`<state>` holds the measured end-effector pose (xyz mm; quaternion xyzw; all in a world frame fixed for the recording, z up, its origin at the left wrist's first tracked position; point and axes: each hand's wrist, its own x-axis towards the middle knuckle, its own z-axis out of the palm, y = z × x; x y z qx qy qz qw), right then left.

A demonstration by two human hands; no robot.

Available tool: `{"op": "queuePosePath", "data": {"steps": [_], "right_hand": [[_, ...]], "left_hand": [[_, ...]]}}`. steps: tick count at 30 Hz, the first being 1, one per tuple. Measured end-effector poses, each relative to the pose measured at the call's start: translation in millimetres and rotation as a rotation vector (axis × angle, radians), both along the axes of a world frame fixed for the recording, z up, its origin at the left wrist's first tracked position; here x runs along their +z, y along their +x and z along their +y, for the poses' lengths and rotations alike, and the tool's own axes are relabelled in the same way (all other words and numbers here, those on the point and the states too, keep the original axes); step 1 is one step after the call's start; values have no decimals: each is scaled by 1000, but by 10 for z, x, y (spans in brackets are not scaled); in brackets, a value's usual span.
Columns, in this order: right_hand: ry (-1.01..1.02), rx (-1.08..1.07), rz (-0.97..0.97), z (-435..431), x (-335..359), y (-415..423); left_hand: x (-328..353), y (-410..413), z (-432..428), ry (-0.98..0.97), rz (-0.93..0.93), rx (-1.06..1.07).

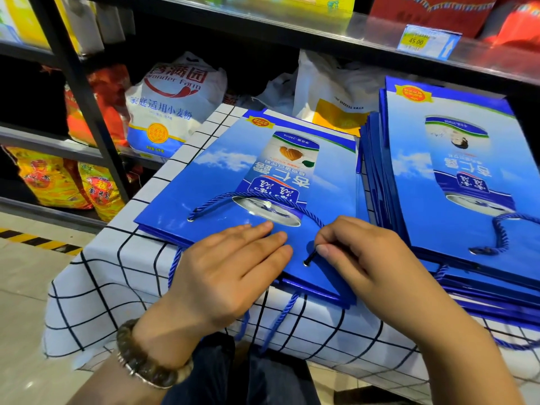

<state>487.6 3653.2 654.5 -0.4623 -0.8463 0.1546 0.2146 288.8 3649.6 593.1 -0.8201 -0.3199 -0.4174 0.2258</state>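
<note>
1. The table (117,276), under a checked cloth, carries the work along its near edge, within easy reach.
2. The left hand (233,276) lies flat with its fingers straight and together. It presses the paper bag (222,182) down so it cannot slide, and grips nothing.
3. The bag lies flat on the table's near left part, holes facing up for threading.
4. The blue cord (251,197) sits in the left hole (190,219) and loops across the bag.
5. The right hand (365,258) pinches the cord's dark tip between thumb and forefinger at the right hole (306,263), probably to finish the handle.
6. A stack of bags (455,171) along the table's right edge has cords fitted and looks like finished work set aside.
</note>
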Motion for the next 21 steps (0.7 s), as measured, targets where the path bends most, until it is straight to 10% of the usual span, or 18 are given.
{"op": "queuePosePath", "data": {"steps": [21], "right_hand": [[98,-23,41,-81,28,20]], "left_hand": [[662,132,-41,-428,-211,74]]}}
